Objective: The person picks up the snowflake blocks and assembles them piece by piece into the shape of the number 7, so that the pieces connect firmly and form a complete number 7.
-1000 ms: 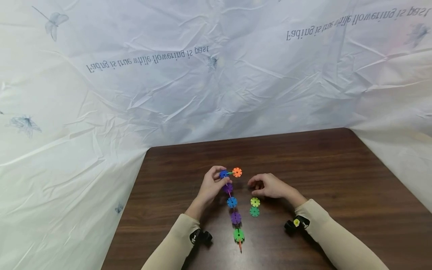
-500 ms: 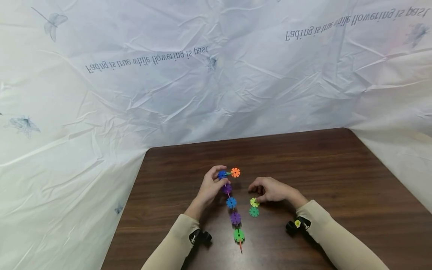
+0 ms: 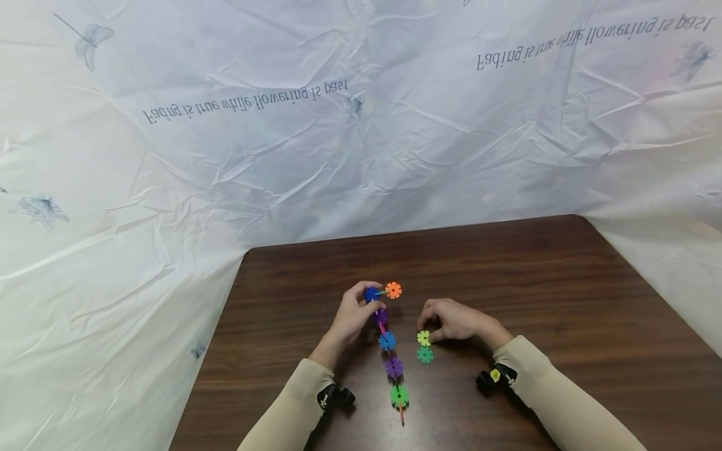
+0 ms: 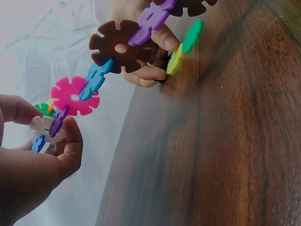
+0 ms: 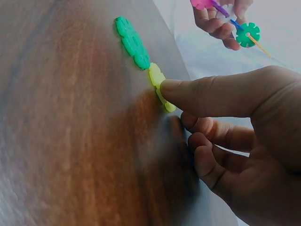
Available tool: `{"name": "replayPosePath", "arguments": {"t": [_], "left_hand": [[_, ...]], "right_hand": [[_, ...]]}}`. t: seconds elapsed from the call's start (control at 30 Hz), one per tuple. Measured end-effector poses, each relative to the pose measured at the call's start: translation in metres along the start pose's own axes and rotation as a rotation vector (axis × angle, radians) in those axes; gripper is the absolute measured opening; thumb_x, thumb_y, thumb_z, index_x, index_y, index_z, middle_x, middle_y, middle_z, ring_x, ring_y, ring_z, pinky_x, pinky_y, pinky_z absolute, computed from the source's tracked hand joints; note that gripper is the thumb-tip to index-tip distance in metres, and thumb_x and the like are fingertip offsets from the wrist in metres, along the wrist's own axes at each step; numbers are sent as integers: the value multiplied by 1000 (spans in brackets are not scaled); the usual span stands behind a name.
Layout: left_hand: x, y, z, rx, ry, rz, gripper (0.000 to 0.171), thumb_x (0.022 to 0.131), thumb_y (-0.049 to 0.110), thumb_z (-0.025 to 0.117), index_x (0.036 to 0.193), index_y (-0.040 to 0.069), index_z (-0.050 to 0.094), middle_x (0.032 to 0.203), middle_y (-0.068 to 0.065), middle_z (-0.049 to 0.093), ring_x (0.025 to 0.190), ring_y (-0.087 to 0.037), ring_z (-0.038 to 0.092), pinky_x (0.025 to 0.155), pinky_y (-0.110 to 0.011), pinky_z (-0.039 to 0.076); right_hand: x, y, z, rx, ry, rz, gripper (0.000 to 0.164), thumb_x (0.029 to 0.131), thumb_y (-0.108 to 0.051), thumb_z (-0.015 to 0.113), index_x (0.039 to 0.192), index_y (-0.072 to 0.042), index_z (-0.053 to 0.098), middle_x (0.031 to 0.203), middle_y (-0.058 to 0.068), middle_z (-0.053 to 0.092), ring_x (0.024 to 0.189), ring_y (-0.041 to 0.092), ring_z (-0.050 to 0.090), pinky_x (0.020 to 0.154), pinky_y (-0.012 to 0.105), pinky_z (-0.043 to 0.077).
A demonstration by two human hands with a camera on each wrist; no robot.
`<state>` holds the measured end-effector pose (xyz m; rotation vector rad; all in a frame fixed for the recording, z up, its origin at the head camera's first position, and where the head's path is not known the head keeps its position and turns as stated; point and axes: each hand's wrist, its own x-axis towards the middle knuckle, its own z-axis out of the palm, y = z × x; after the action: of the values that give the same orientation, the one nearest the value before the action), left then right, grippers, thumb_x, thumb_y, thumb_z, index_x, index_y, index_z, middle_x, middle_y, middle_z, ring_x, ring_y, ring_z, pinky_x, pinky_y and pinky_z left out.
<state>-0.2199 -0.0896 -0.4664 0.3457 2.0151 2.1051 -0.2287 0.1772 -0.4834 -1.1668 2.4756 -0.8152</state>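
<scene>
My left hand (image 3: pixel 350 316) pinches a white notched plastic disc (image 4: pixel 41 126) near the far end of a chain of interlocked discs. Pink (image 4: pixel 70 96), blue (image 4: pixel 95 81), brown (image 4: pixel 107 44) and purple (image 4: pixel 153 22) discs follow in the left wrist view. Past the fingers, a short branch ends in an orange disc (image 3: pixel 393 290). My right hand (image 3: pixel 459 321) is low at the table, thumb on a yellow disc (image 5: pixel 156 77) and forefinger at its edge, other fingers curled. A green disc (image 5: pixel 133 43) adjoins the yellow one, lying flat.
The chain runs down the brown wooden table (image 3: pixel 507 269) towards me, past a bright green disc (image 3: pixel 399 396) to an orange disc seen edge-on (image 3: pixel 402 416). A white printed sheet (image 3: pixel 316 169) hangs behind the table and at its sides.
My right hand has come down and towards me, bringing its thumb and then its forefinger to the yellow disc. The left hand keeps its grip on the chain, almost still.
</scene>
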Motion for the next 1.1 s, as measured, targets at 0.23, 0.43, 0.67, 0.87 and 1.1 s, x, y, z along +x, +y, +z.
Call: {"name": "replayPosePath", "arguments": {"t": [0.23, 0.43, 0.67, 0.87, 1.1], "left_hand": [[-1, 0, 1, 7, 18, -22, 34, 90, -9, 56, 123, -12, 51, 122, -37, 51, 94, -33, 65, 76, -25, 55], [-1, -1, 1, 30, 35, -34, 32, 91, -2, 63, 119, -11, 53, 116, -30, 57, 97, -37, 64, 75, -27, 56], [-1, 1, 1, 64, 73, -40, 25, 91, 4, 67, 111, -4, 57, 100, -17, 64, 95, -41, 65, 76, -30, 57], [-1, 3, 2, 65, 80, -34, 21, 93, 4, 64, 110, -6, 57, 101, -28, 62, 88, -34, 66, 72, -29, 57], [-2, 6, 1, 71, 69, -13, 25, 94, 5, 63, 118, -2, 59, 111, -33, 59, 84, -27, 66, 69, -27, 56]], "right_hand": [[0, -3, 0, -6, 4, 7, 17, 83, -16, 77, 98, -18, 69, 99, -4, 59, 81, 11, 54, 70, 23, 47], [0, -1, 1, 19, 22, 4, 19, 82, -13, 78, 92, -17, 62, 85, -5, 58, 74, 7, 52, 64, 22, 46], [2, 0, -1, 66, 80, 20, 18, 87, -3, 66, 93, -19, 63, 81, -10, 61, 73, 2, 54, 64, 23, 49], [5, -1, -4, 82, 139, -3, 15, 89, -5, 67, 96, -18, 66, 85, -9, 64, 77, 2, 59, 68, 24, 52], [10, -3, -9, 127, 276, 15, 13, 91, -12, 69, 101, -21, 69, 89, -7, 68, 77, 3, 61, 68, 25, 53]]}}
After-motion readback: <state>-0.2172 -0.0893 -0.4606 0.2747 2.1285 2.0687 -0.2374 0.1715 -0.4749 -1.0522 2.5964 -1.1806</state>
